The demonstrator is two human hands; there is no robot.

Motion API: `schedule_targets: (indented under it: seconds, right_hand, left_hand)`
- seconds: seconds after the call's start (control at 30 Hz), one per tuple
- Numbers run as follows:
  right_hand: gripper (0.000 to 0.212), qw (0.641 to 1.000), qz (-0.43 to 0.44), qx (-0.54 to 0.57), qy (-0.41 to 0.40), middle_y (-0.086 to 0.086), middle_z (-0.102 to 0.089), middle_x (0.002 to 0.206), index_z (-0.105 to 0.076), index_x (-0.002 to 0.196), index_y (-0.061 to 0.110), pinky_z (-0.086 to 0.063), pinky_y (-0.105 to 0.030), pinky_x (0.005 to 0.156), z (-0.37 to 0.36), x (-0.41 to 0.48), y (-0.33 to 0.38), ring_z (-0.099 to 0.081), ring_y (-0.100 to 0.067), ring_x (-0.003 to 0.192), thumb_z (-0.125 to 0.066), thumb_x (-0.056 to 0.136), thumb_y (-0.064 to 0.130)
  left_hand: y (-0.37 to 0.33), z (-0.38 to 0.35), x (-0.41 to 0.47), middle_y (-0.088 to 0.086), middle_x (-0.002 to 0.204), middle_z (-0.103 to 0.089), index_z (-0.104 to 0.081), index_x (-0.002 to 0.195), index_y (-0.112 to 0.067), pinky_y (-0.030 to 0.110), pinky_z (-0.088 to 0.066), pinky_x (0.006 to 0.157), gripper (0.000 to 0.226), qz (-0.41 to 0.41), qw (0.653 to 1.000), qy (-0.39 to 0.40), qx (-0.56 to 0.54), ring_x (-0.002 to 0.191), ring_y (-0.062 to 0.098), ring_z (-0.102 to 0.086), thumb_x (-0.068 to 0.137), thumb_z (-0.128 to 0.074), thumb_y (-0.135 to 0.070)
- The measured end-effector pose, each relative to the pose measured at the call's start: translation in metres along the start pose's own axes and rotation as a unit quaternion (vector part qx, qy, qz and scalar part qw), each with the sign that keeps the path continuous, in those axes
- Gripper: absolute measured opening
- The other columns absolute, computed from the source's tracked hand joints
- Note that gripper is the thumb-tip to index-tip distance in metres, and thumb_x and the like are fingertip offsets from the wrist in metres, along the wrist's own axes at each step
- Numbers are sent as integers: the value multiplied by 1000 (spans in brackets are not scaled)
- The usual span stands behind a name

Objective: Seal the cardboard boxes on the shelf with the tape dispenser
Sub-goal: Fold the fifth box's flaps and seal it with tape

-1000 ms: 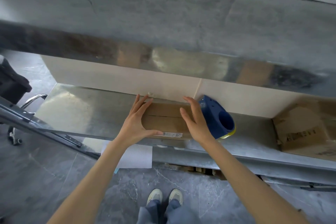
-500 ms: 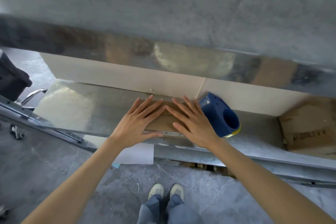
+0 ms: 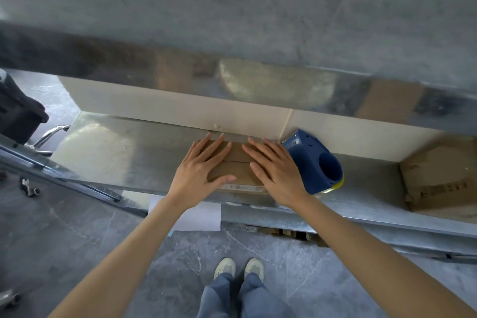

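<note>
Flaps down now: a sec ago our left hand [image 3: 198,173] & right hand [image 3: 276,173] flanked the cardboard box [image 3: 236,152]; both press flat on top, fingers straight, at the shelf [image 3: 116,152] front edge. Tape dispenser [image 3: 313,162] lies ungripped just right, so taping's likely next.

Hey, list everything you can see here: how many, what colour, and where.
shelf: one, grey metal, across the view
middle box: one, brown, middle of the shelf
right box: one, brown, right end of the shelf
tape dispenser: one, blue with yellow edge, on the shelf right of the middle box
paper sheet: one, white, below the shelf's front edge
shoes: two, pale, on the grey floor
left hand: one, flat on the middle box
right hand: one, flat on the middle box
</note>
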State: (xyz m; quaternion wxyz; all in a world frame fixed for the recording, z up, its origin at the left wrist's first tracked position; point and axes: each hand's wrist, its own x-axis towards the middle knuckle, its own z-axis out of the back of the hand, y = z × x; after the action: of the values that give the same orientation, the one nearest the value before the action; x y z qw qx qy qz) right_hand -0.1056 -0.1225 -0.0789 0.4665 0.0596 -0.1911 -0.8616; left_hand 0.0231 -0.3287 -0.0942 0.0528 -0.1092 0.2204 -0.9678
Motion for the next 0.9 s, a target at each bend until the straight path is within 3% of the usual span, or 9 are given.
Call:
schedule_targets:
  seconds: [0.13, 0.2, 0.37, 0.43, 0.5, 0.6, 0.7, 0.8, 0.9]
  right_hand:
    - [58, 998, -21, 41, -50, 9, -35, 157, -43, 147, 35, -13, -42, 123, -4, 1, -1, -19, -14, 148, -15, 102, 59]
    - [53, 992, -54, 95, -61, 15, -30, 157, -43, 146, 39, -8, -36, 123, -6, 1, 0, -10, -7, 150, -24, 100, 59]
    - [44, 944, -136, 282, -101, 23, -25, 158, -45, 142, 42, -13, -27, 120, -7, 2, 6, -8, 2, 149, -39, 99, 52]
    - [46, 921, -156, 341, -107, 18, -26, 159, -44, 143, 37, -14, -29, 121, -6, 1, 8, -10, 2, 149, -40, 99, 47]
    - [46, 914, -164, 356, -107, 16, -27, 159, -43, 144, 36, -15, -32, 122, -2, 0, 10, -13, 0, 149, -40, 99, 46]
    - [49, 939, -149, 295, -96, 11, -26, 160, -45, 146, 30, -15, -34, 122, -1, -1, 7, -11, -5, 150, -39, 100, 46]
    - [55, 992, -67, 87, -59, 7, -20, 163, -38, 150, 33, -6, -44, 124, -2, -2, 1, -2, -13, 152, -28, 101, 55]
    - [56, 998, 37, -51, -27, 4, -18, 164, -29, 154, 34, -4, -52, 122, 1, 0, -2, -4, -22, 153, -23, 103, 56]
    - [57, 987, 113, -104, 35, 4, -10, 166, -15, 156, 37, -4, -50, 122, 2, 1, -7, -2, -23, 154, -18, 104, 58]
  left_hand:
    - [-6, 1, 1, -15, 163, -23, -37, 152, -34, 49, -32, 117, 83, 25, 1000, -16, -10, 153, 13, -8, 84, -42, -81]
    - [-14, 3, 2, -22, 162, -20, -31, 154, -37, 42, -36, 110, 90, 89, 994, -33, -56, 153, 7, -4, 78, -47, -82]
    - [-27, 4, 7, -45, 148, -14, -27, 153, -44, 28, -26, 112, 97, 196, 956, -91, -196, 149, -7, -5, 69, -61, -78]
    - [-24, 2, 6, -51, 143, -14, -30, 152, -45, 29, -25, 114, 94, 201, 948, -88, -229, 148, -8, -7, 69, -65, -74]
    - [-19, 2, 4, -43, 149, -18, -32, 153, -39, 30, -23, 114, 94, 170, 965, -78, -186, 150, -3, -6, 72, -61, -77]
    - [-10, 0, 2, -20, 159, -23, -35, 153, -28, 39, -12, 123, 92, 80, 994, -55, -55, 153, 10, -2, 80, -46, -82]
    - [-3, 4, 3, -10, 164, -17, -34, 154, -22, 47, -2, 124, 92, 18, 998, -20, 53, 154, 15, 3, 86, -30, -83]
    - [-1, 6, 2, -4, 165, -21, -37, 153, -17, 50, -6, 124, 92, -16, 994, -11, 107, 154, 18, -2, 90, -24, -82]
    - [1, 1, 1, -3, 162, -28, -37, 152, -13, 50, -14, 123, 89, -35, 995, -23, 90, 154, 19, -10, 92, -29, -78]
